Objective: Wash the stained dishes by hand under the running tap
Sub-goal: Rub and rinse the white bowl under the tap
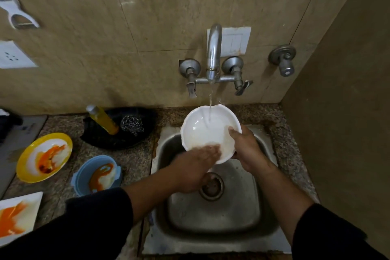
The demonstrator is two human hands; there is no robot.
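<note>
– White bowl (209, 131), scalloped rim, tilting toward the camera over the sink's (213, 217) 12 o'clock edge. The stream from the tap (213, 53) is landing inside it, near 12 o'clock of the rim.

– Hands?

– The right hand (247, 148) is gripping the rim at about 4 o'clock, thumb curling over the inside, other fingers hidden behind the wall. The left hand (196, 160) is lying flat, fingers straight and together, against the inner wall around 7 o'clock. It is motion-blurred, so probably rubbing, and the fingertips are unclear.

– How is the bowl handling?

– Judging only: rigid, glossy and wet, so slippery. Ceramic or melamine, cannot tell, so treating it as breakable against the steel basin. It is looking light enough for one hand, though water running in may be adding weight.

– Best hold?

– A rim pinch like this one, thumb inside, fingers under the wall. The scallops are likely giving some purchase. Being low over the basin is limiting any drop.

– What is waiting?

– At 9 o'clock of the sink, on the counter: a yellow plate (31, 167), a blue bowl (84, 173) and a white square plate (27, 200) at the frame edge, all carrying orange stains. A steel scrubber (132, 124) and a soap bottle (103, 120) are sitting in a black pan (118, 141) at 10 o'clock.
</note>
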